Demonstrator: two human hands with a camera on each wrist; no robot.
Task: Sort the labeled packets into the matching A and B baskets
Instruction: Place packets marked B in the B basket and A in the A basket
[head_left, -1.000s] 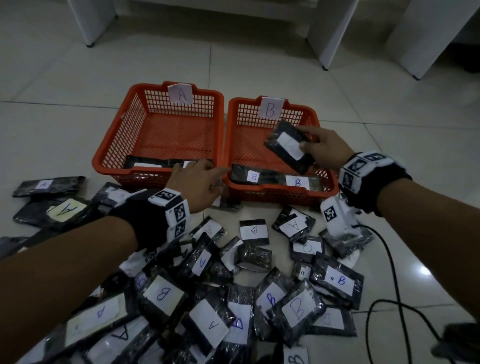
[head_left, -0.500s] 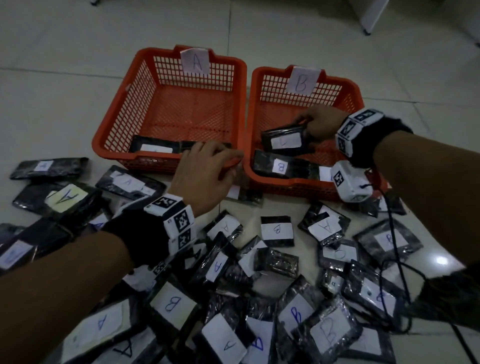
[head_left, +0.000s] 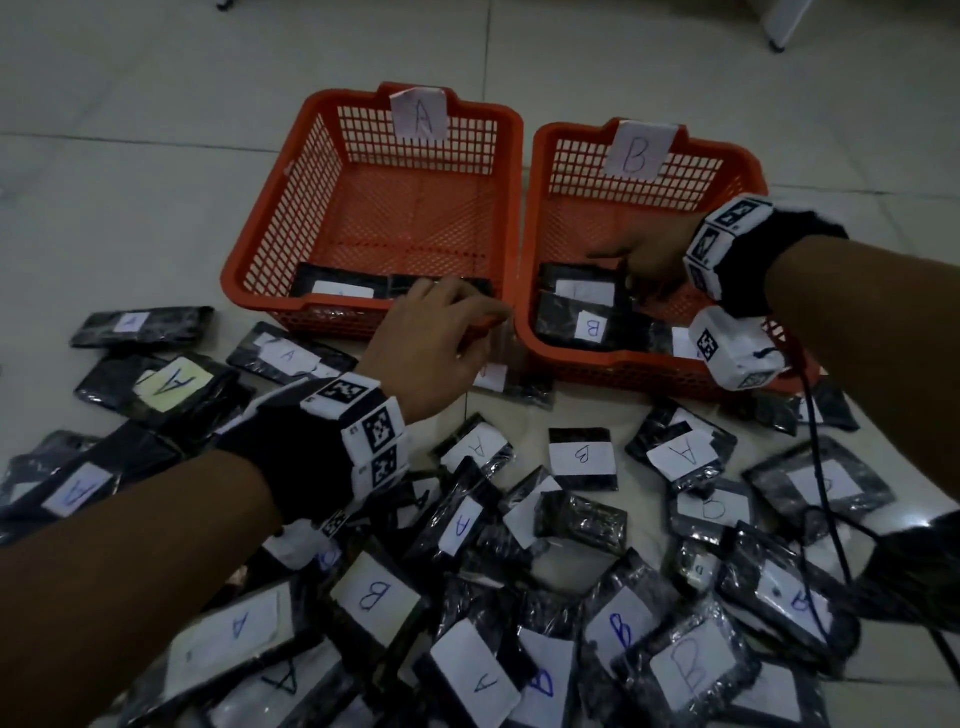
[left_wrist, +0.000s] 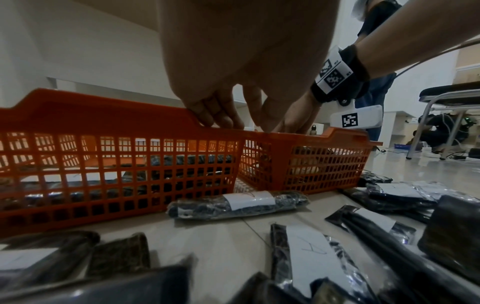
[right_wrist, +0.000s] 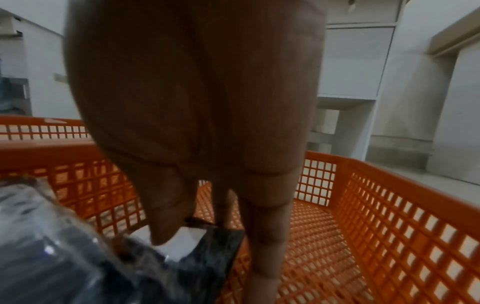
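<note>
Two orange baskets sit side by side on the tiled floor (head_left: 130, 156), and we take them first. The A basket (head_left: 270, 218) on the left carries a paper tag marked A on its far wall and has a couple of dark packets lying along its near wall. The B basket (head_left: 737, 171) on the right carries a tag marked B and holds packets at its near left corner, one of them showing a B label (head_left: 592, 327).

In front of the baskets we see a large loose pile of labeled packets (head_left: 519, 597), black pouches in clear wrap with white A or B stickers, spread across the floor and overlapping one another.

Our left hand (head_left: 431, 338) rests on the near rim of the A basket at its right corner, fingers curled over the edge, holding no packet. Our right hand (head_left: 649, 260) reaches down inside the B basket, thumb and fingers pinching the held packet (head_left: 576, 288), which sits low over the packets already there. Its white sticker faces up; we cannot read the letter on it.

A black cable (head_left: 826, 493) trails from the right wrist over the pile.
</note>
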